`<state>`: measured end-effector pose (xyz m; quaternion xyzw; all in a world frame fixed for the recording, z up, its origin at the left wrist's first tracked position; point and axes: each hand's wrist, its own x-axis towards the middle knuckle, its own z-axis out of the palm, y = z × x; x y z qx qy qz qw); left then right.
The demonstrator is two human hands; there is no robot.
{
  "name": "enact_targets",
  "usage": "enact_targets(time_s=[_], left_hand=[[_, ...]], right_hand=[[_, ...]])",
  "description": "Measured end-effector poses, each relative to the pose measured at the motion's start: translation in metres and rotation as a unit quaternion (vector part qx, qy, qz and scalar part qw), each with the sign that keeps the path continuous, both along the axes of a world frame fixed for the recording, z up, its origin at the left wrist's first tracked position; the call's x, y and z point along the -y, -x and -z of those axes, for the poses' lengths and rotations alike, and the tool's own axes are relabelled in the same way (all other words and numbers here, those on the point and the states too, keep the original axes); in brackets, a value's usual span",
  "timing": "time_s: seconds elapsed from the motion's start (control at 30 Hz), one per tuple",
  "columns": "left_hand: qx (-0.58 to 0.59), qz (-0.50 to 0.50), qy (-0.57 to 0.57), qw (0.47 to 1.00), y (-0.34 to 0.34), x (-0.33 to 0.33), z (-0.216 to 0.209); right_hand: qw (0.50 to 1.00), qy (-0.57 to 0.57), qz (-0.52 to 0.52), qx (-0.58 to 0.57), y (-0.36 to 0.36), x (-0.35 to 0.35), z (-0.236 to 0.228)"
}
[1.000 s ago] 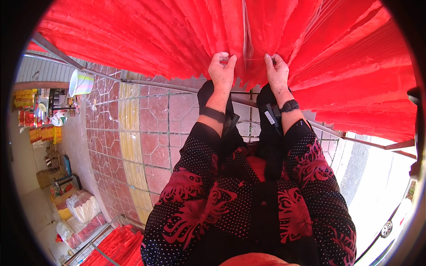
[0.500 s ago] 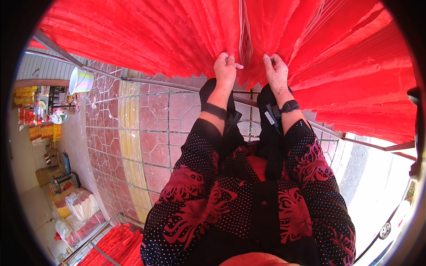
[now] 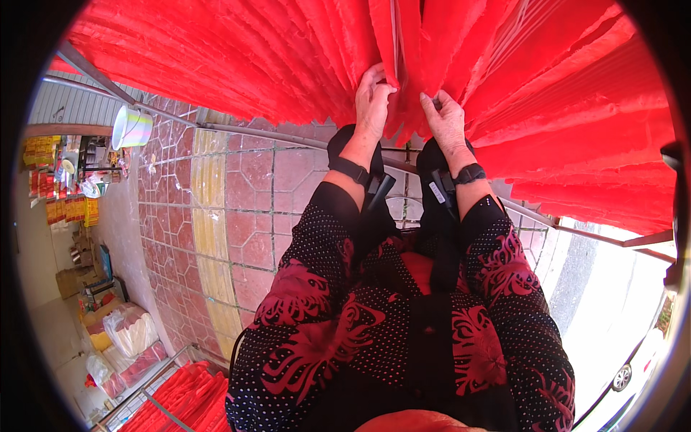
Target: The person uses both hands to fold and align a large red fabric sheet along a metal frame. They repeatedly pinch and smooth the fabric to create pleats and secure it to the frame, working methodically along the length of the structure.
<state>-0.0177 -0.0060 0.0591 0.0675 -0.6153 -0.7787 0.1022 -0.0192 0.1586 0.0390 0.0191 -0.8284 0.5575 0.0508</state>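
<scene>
Many layers of thin red cloth [image 3: 237, 50] hang close together in front of me, their lower edges frayed. My left hand [image 3: 372, 101] pinches the edge of one red layer, thumb against fingers, near the middle of the row. Just to its right, my right hand [image 3: 444, 119] is closed on the edge of a neighbouring layer. Pale strings [image 3: 395, 43] run between the layers above my hands. A dark band sits on each wrist. The fingertips are partly hidden by the cloth.
A metal rail [image 3: 266, 135] crosses below the cloth. Left stand a striped bucket [image 3: 132, 128] hung on the frame and a wall with packets. More red cloth [image 3: 180, 399] lies on a rack at lower left. Paved ground [image 3: 248, 187] lies below; a white car [image 3: 640, 374] is at right.
My left hand has shifted slightly up and right and turned, its fingers now reaching further into the cloth. The layer beside it has swung across some strings. My right hand has barely moved.
</scene>
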Motion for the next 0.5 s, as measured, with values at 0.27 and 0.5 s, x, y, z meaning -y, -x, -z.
enact_targets(time_s=[0.27, 0.5], left_hand=[[-0.051, -0.091, 0.244, 0.964, 0.006, -0.01, 0.019], [-0.046, -0.073, -0.018, 0.996, 0.019, -0.006, 0.031]], right_hand=[[1.0, 0.004, -0.006, 0.009, -0.002, -0.002, -0.003], [0.998, -0.056, -0.008, 0.032, -0.007, -0.005, -0.01]])
